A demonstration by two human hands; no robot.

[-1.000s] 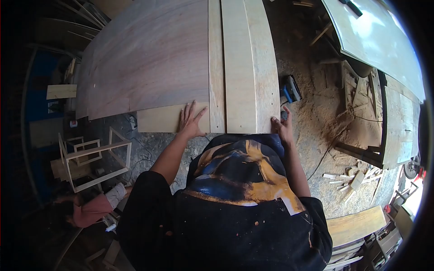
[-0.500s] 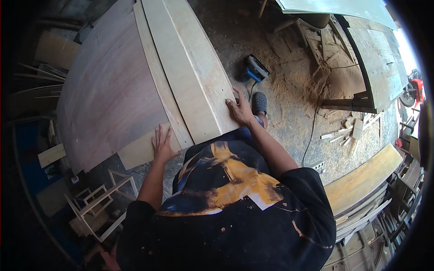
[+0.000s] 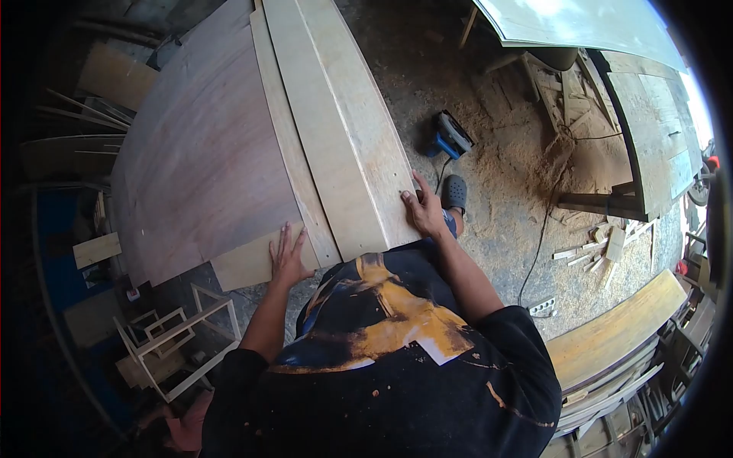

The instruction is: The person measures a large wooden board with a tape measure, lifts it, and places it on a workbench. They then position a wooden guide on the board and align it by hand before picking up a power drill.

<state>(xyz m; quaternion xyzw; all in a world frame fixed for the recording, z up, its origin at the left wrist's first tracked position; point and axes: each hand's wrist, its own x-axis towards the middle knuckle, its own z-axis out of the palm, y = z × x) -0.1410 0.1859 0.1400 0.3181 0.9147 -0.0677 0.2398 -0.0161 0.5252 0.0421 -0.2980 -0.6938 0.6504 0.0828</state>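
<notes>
Head view: left hand (image 3: 288, 256) spread flat on pale offcut (image 3: 252, 263); right hand (image 3: 424, 212) open, pressing near corner of long plywood strips (image 3: 336, 130) atop broad sheet (image 3: 202, 160); probably light, whippy; best gripped along edges.

Big plywood sheet (image 3: 206, 160) upper left: reddish-brown, faint grain. Pale cream-tan planks (image 3: 336, 130) centre; blue-and-black sander (image 3: 450, 137) on tan sawdust, upper right. Black shirt (image 3: 382, 359) with orange-yellow, blue and white print, bottom centre.
</notes>
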